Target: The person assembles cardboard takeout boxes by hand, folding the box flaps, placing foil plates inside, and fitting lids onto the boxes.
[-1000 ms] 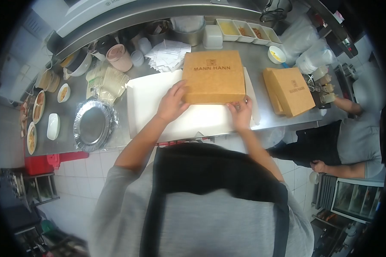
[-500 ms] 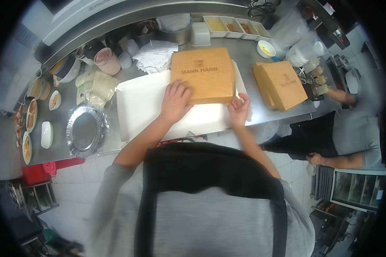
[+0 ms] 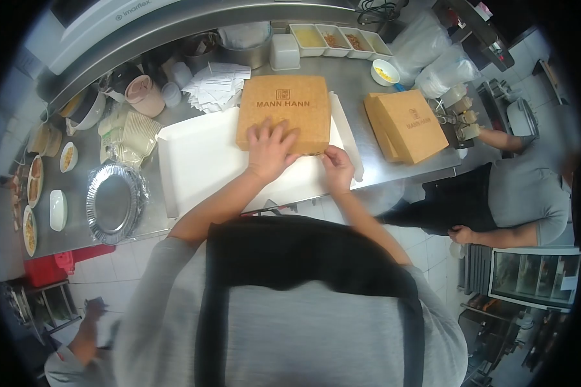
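Observation:
A brown cardboard box (image 3: pixel 290 97) with MANN HANN printed on its lid rests on an open white carton (image 3: pixel 200 161) on the steel counter. My left hand (image 3: pixel 271 147) lies on the near part of the lid with its fingers spread. At the box's near right corner is my right hand (image 3: pixel 337 169), its fingers curled in against the edge. What those fingertips pinch, if anything, is too small to tell.
More brown boxes (image 3: pixel 412 126) lie to the right, near a co-worker (image 3: pixel 523 193). Foil trays (image 3: pixel 113 203), paper slips (image 3: pixel 216 87), bowls and food containers (image 3: pixel 308 40) stand around. Another person's arm (image 3: pixel 85 335) shows at lower left.
My left hand has moved from the box's left near corner onto its lid, fingers now spread. My right hand's fingers have closed in at the corner. Another person has appeared at lower left.

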The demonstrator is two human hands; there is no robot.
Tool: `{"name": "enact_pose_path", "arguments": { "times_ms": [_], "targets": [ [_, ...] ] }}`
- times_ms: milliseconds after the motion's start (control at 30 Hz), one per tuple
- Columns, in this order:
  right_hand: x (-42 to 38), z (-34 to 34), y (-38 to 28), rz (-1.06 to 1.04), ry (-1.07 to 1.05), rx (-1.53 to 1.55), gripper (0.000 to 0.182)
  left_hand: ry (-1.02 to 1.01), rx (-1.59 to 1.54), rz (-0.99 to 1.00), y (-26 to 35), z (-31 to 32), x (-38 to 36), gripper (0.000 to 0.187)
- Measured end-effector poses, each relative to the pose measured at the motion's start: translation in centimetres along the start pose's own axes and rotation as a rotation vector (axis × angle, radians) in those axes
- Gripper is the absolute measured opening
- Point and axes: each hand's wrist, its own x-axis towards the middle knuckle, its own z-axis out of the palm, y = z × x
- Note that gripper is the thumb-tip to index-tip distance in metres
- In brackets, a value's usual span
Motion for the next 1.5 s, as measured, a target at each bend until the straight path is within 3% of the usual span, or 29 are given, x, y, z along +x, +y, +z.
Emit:
{"name": "enact_pose_path", "arguments": {
  "times_ms": [133,233,533,633,733,867,900,967,1000,1067,1133,1167,1267,1367,1500],
  "targets": [
    [0.1,-0.2,-0.9,-0.057,0.001,-0.230,0.022,-0.007,-0.010,0.034,0.7,1.0,-0.2,0.058],
    [0.1,0.1,-1.3,0.096,0.024,-0.085,0.018,0.012,-0.001,0.041,1.1,1.2,0.1,0.058],
    [1.0,0.4,-3.1,0.073,0.005,-0.354,0.018,-0.008,-0.030,0.021,1.5,1.1,1.2,0.056],
    [1.3,-0.5,-1.7,0.074,-0.062,-0.193,0.017,-0.033,0.018,0.068,1.5,1.4,0.7,0.058],
    [2.7,-3.4,-3.3,0.105,-0.216,-0.311,0.015,-0.101,0.048,0.124,1.6,1.1,0.0,0.060],
    [4.1,-0.6,-8.2,-0.403,-0.205,-0.584,0.043,-0.241,-0.124,0.163,0.2,-0.5,1.2,0.063],
    [4.7,0.2,-7.5,-0.333,-0.313,-0.524,0.054,-0.208,-0.089,0.147,-0.2,-0.7,1.2,0.064],
    [4.7,1.0,-4.2,-0.393,-0.367,-0.566,0.055,-0.144,-0.017,0.110,-0.9,-1.2,1.2,0.065],
    [4.7,1.5,-3.9,-0.424,-0.391,-0.585,0.055,-0.235,-0.060,0.098,-1.3,-1.5,1.5,0.067],
    [5.4,1.2,-3.7,-0.294,-0.461,-0.568,0.061,-0.408,-0.146,0.072,-2.4,-1.7,2.6,0.069],
    [6.5,0.5,-4.4,-0.175,-0.491,-0.477,0.065,-0.320,-0.292,-0.301,-5.6,-2.1,3.9,0.072],
    [7.7,0.4,-2.9,-0.164,-0.360,-0.522,0.075,-0.266,-0.362,-0.480,-7.7,-2.3,4.9,0.073],
    [9.6,2.3,-5.3,0.417,-0.248,0.228,0.083,-0.003,-0.723,-0.622,-13.3,6.7,3.5,0.074],
    [9.8,1.7,-8.6,0.428,-0.338,0.234,0.090,-0.072,-1.021,-0.850,-5.5,-5.1,5.7,0.082],
    [11.2,-3.0,-14.2,0.704,-0.520,0.217,0.091,-0.171,-1.268,-0.915,-5.7,-9.2,6.8,0.083]
  ]
}}
